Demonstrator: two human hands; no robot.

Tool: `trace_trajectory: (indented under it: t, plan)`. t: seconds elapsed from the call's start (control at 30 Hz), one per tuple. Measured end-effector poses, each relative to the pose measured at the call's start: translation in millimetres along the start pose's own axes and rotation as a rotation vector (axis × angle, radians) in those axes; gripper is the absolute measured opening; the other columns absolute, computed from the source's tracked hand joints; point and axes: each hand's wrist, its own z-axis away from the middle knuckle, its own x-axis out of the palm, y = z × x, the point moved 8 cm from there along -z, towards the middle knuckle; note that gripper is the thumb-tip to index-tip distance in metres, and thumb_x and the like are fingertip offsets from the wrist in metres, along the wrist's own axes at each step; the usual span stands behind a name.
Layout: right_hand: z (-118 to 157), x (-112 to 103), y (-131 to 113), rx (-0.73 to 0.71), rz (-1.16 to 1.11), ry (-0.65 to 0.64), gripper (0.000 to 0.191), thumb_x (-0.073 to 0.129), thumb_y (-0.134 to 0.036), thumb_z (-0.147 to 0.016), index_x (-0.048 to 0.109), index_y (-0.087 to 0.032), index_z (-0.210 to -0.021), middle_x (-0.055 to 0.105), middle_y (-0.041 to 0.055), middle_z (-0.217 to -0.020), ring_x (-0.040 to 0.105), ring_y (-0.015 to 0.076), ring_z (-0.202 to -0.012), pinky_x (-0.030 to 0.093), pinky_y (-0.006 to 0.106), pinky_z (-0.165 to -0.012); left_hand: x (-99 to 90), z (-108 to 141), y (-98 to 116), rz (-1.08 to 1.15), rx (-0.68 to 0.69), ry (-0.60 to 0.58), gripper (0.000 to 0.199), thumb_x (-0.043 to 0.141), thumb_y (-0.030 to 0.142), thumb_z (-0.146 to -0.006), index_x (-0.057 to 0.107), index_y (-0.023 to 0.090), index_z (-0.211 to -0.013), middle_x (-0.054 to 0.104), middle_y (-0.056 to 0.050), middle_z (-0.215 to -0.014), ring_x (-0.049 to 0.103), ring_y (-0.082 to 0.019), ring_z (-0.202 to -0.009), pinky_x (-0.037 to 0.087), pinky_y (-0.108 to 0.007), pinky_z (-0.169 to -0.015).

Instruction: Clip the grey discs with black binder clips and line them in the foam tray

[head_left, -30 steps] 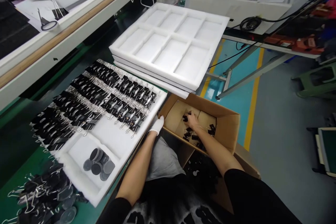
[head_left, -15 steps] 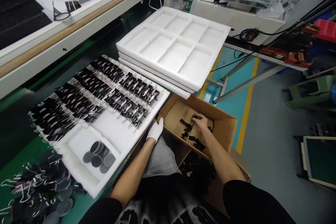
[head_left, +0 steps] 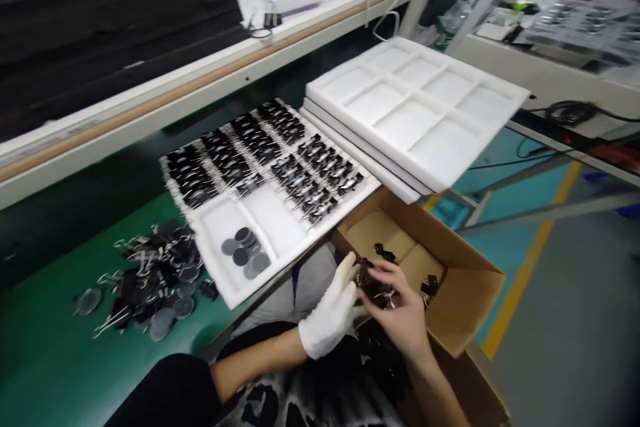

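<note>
Here, R hand (head_left: 406, 317) w/ fingers (head_left: 389, 272) half-curled round blk clips (head_left: 373, 288), L hand (head_left: 327, 317) adj.

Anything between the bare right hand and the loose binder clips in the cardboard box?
Nothing visible stands between the right hand and the loose binder clips in the cardboard box; the hand hides part of the interior.

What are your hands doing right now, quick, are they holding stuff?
Left hand: gloved, fingers at the clips; can't tell if it grips any.
Right hand: fingers curled around some black clips.
</note>
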Motion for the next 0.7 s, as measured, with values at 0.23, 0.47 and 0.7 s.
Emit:
trace_trajectory:
  t: [0.23, 0.47, 0.7]
  plan:
    - [36.4, 171.3, -159.5, -0.818, 0.208, -0.379, 0.057, 0.056, 0.002, -0.084, 0.066, -0.022, -0.134, 0.052, 0.0177, -0.138, 0.046, 0.0354, -0.142, 0.047, 0.06, -0.116, -98.3, 104.9, 130.2, -0.068, 0.276, 0.519, 0.047, 0.051, 0.045, -0.102, 0.06, 0.026, -0.144, 0.058, -0.006, -0.152, 0.049, -0.025, -0.147, 0.034, -0.043, -0.129]
    - [64.6, 370.4, -198.9, -0.971, 0.188, -0.758, 0.049, 0.058, -0.012, -0.09, 0.056, -0.015, -0.139, 0.043, 0.0227, -0.154, 0.029, 0.037, -0.152, 0.034, 0.059, -0.121, -222.8, 219.3, 224.6, -0.611, 0.564, 1.185, 0.041, 0.044, 0.033, -0.103, 0.067, 0.014, -0.131, 0.064, -0.012, -0.143, 0.057, -0.024, -0.137, 0.039, -0.04, -0.124]
    - [83.3, 369.8, -198.5, -1.028, 0.406, -0.723, 0.066, 0.073, -0.022, -0.085, 0.048, -0.014, -0.146, 0.029, 0.024, -0.166, 0.021, 0.0439, -0.153, 0.026, 0.065, -0.12, -318.1, 225.4, 219.2, -0.945, 0.508, 1.41, 0.043, 0.052, 0.042, -0.098, 0.068, 0.015, -0.127, 0.072, -0.012, -0.131, 0.067, -0.024, -0.122, 0.049, -0.04, -0.113]
